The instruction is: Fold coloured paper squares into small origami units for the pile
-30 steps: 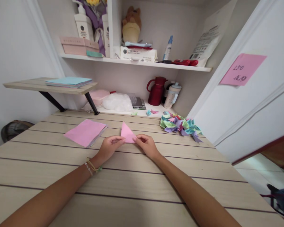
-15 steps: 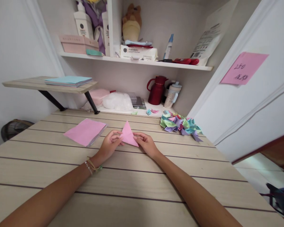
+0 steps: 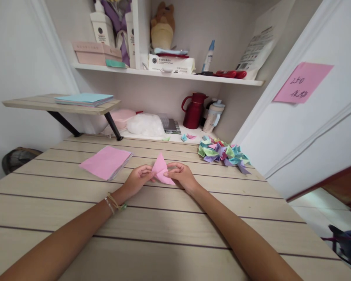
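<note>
A pink folded paper (image 3: 161, 171) stands between my two hands just above the wooden table (image 3: 152, 218), its point upward. My left hand (image 3: 138, 178) pinches its left side, with a beaded bracelet on the wrist. My right hand (image 3: 181, 175) curls around its right side, fingers closed on the paper. A stack of pink square sheets (image 3: 107, 162) lies to the left of my hands. A heap of folded paper pieces (image 3: 222, 153) in green, purple, blue and pink sits to the right, further back.
Behind the table are a red jug (image 3: 194, 111), a beige cup (image 3: 213, 116), a pink box (image 3: 122, 117) and a plastic bag (image 3: 145, 125). A side shelf (image 3: 58, 104) holds blue sheets. A pink note (image 3: 302, 82) sticks on the white door at right.
The pink paper went from a flat triangle held upright to a narrower, partly folded shape. Both hands closed in on it and my right fingers curled over it.
</note>
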